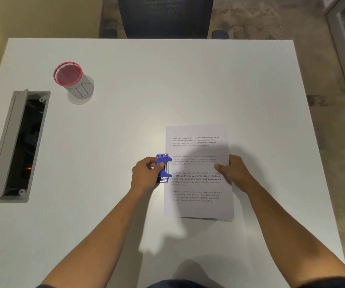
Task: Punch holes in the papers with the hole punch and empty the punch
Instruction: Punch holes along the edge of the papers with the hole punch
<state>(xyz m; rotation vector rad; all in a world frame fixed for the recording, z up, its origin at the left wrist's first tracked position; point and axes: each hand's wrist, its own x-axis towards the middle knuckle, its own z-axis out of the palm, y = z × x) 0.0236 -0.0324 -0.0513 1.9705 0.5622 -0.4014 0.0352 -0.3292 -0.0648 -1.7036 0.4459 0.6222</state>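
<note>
1. Our left hand (145,173) has its fingers curled around the blue hole punch (163,168), thumb on its handle.
2. The punch sits against the left edge of the papers (198,173), about midway along it.
3. Our right hand (230,170) pinches the papers' right edge, thumb on top, fingers underneath.
4. The papers lie on the white table (126,121); a red-rimmed mesh cup (72,80) stands well apart, far left.
</note>
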